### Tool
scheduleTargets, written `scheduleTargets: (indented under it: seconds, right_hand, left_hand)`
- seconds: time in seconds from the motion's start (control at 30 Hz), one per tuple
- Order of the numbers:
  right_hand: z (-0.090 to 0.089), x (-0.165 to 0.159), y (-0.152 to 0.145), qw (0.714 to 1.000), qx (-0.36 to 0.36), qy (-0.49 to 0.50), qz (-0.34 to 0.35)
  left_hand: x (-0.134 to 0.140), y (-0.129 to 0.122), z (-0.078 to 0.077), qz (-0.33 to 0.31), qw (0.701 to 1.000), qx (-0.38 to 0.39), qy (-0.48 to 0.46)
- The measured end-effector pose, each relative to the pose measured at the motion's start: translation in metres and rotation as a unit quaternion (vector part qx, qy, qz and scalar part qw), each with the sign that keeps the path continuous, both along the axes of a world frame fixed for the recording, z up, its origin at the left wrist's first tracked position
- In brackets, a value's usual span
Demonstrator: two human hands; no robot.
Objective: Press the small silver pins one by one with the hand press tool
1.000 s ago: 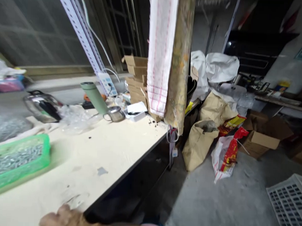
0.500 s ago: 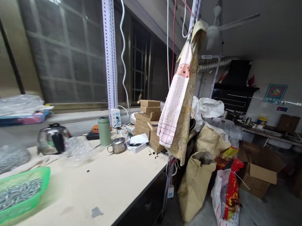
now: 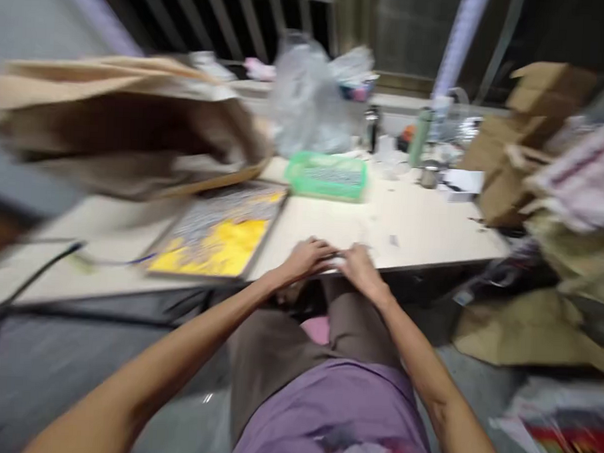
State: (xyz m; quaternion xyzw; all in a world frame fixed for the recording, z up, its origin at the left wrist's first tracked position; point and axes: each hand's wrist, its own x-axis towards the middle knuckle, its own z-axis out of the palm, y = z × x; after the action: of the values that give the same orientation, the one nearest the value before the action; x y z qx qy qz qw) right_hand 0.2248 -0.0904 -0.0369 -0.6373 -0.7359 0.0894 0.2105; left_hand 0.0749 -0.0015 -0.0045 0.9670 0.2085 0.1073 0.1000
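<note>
At the table's front edge, my left hand (image 3: 308,259) and my right hand (image 3: 361,268) meet with fingertips close together. Their fingers are bent in a pinch, and something small and greyish shows between them, too blurred to name. Left of my hands lies a shallow tray (image 3: 216,233) with yellow pieces and grey metal pieces. Beyond my hands stands a green plastic basket (image 3: 290,176) filled with small grey metal parts.
A big open brown paper bag (image 3: 151,120) leans over the table's left. A clear plastic bag (image 3: 307,100), green flask (image 3: 420,137), metal cup (image 3: 428,173) and cardboard boxes (image 3: 510,149) stand at the back. A black cable (image 3: 34,278) crosses the left.
The view has swung left and down from the window and room. Both hands, the tray and the paper bag have come into view.
</note>
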Motion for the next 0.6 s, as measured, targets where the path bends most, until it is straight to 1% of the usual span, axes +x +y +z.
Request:
scheduleTargets:
  seconds: [0.03, 0.07, 0.1, 0.13, 0.2, 0.27, 0.33, 0.4, 0.5, 0.6]
  right_hand:
    - [-0.013, -0.015, 0.006, 1.0, -0.004, 0.012, 0.02]
    - [-0.02, -0.024, 0.012, 0.999, -0.002, 0.017, 0.033]
    - [-0.024, -0.027, 0.017, 0.999, 0.005, 0.017, 0.041]
    - [-0.024, -0.026, 0.021, 0.999, 0.017, 0.013, 0.043]
    - [-0.017, -0.016, 0.026, 0.998, 0.05, 0.0, 0.044]
    - [-0.008, -0.005, 0.027, 0.995, 0.085, -0.01, 0.05]
    - [-0.005, 0.002, 0.026, 0.992, 0.112, -0.011, 0.06]
    - [-0.006, 0.005, 0.027, 0.99, 0.128, -0.006, 0.066]
    - [-0.013, 0.007, 0.029, 0.986, 0.155, 0.016, 0.063]
    - [-0.017, 0.009, 0.03, 0.981, 0.183, 0.034, 0.062]
  left_hand:
    - [-0.021, -0.002, -0.007, 0.026, 0.999, -0.014, 0.026]
    - [-0.033, -0.002, -0.011, 0.04, 0.998, -0.025, 0.044]
    - [-0.038, 0.001, -0.013, 0.048, 0.997, -0.032, 0.054]
    - [-0.038, 0.004, -0.012, 0.052, 0.996, -0.035, 0.056]
    - [-0.031, 0.009, -0.008, 0.063, 0.996, -0.029, 0.054]
    - [-0.022, 0.009, -0.005, 0.076, 0.995, -0.014, 0.057]
    - [-0.019, 0.006, -0.005, 0.093, 0.993, 0.0, 0.069]
    - [-0.019, 0.003, -0.007, 0.108, 0.991, 0.006, 0.085]
    - [-0.021, 0.004, -0.007, 0.123, 0.988, -0.012, 0.096]
    - [-0.027, 0.013, 0.002, 0.123, 0.989, -0.042, 0.071]
